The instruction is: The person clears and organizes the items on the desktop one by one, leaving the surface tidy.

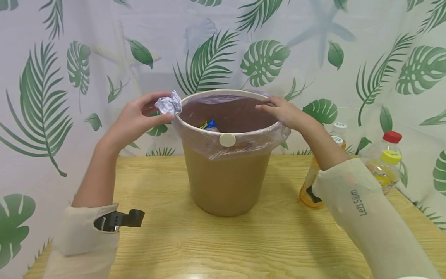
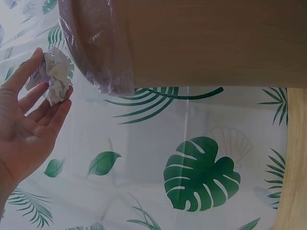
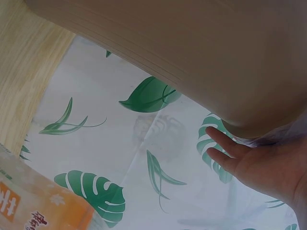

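A brown bin (image 1: 228, 174) stands upright on the table, its pale rim (image 1: 188, 124) lined with a clear plastic bag (image 1: 278, 133). My left hand (image 1: 134, 116) holds a crumpled ball of silvery-white paper (image 1: 168, 104) between thumb and fingers, right at the rim's left side. In the left wrist view the paper ball (image 2: 56, 76) sits in the fingertips, beside the bag's edge. At the opposite side, my right hand (image 1: 283, 110) rests at the rim with its fingers extended. Inside the bin lies a blue and yellow wrapper (image 1: 210, 124), partly hidden by the front rim.
Several plastic bottles stand at the right, including one with orange liquid (image 1: 308, 190), one with a red cap (image 1: 392, 136) and one with a yellow cap (image 1: 391, 157). My right sleeve partly covers them. A leaf-printed sheet (image 1: 216, 50) hangs behind the wooden table (image 1: 195, 248).
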The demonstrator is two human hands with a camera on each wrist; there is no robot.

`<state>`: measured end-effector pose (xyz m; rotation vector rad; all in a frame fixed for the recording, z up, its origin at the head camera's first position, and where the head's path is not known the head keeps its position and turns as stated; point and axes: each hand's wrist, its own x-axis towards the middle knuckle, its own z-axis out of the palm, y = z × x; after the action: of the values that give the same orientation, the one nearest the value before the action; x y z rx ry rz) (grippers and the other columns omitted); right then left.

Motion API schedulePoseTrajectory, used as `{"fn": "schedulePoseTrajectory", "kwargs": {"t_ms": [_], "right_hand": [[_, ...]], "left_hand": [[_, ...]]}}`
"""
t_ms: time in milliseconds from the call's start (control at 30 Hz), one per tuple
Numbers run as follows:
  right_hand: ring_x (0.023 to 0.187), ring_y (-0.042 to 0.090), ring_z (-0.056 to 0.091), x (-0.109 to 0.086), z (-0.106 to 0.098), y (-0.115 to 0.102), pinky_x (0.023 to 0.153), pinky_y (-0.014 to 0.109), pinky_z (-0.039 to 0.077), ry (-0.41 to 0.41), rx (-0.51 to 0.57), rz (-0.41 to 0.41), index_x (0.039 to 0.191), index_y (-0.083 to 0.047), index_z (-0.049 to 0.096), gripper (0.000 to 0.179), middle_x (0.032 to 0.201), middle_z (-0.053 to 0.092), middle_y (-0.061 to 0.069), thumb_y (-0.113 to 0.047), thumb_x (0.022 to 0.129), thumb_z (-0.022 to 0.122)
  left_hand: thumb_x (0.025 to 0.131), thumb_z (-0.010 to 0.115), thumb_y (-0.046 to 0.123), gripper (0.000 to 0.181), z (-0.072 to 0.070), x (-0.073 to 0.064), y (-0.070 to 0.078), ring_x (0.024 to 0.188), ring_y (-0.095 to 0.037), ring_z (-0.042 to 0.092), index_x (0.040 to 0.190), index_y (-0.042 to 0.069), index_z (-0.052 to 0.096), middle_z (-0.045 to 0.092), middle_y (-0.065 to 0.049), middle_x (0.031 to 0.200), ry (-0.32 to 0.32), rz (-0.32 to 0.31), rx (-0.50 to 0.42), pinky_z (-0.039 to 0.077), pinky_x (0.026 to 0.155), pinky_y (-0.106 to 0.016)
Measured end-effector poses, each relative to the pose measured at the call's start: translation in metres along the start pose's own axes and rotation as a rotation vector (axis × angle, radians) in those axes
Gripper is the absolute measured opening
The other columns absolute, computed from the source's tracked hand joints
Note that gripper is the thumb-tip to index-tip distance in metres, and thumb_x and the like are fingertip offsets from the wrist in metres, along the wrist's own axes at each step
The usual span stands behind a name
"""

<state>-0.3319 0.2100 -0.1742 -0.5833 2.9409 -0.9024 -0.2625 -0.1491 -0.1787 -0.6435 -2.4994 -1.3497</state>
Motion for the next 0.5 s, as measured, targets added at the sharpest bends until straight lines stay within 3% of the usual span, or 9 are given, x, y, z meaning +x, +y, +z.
{"fn": "schedulePoseTrajectory", "kwargs": {"t_ms": [300, 500], "right_hand": [[0.133, 0.038, 0.014, -0.001, 0.001, -0.001, 0.105, 0.051, 0.014, 0.009, 0.009, -0.003, 0.136, 0.002, 0.036, 0.06, 0.146, 0.016, 0.022, -0.041, 0.095, 0.044], [0.133, 0.038, 0.014, -0.001, 0.001, -0.002, 0.105, 0.052, 0.014, 0.011, 0.003, -0.003, 0.136, 0.001, 0.037, 0.06, 0.146, 0.017, 0.022, -0.042, 0.095, 0.044]], "left_hand": [[0.084, 0.069, 0.022, 0.057, 0.015, 0.018, 0.008, 0.119, -0.021, 0.045, 0.133, 0.009, 0.046, 0.047, -0.007, 0.128, -0.015, 0.029, -0.074, 0.041, 0.093, -0.035], [0.084, 0.068, 0.015, 0.054, 0.031, 0.028, 0.009, 0.113, -0.019, 0.05, 0.132, 0.006, 0.047, 0.05, -0.009, 0.121, -0.031, 0.026, -0.139, 0.045, 0.086, -0.029]]}}
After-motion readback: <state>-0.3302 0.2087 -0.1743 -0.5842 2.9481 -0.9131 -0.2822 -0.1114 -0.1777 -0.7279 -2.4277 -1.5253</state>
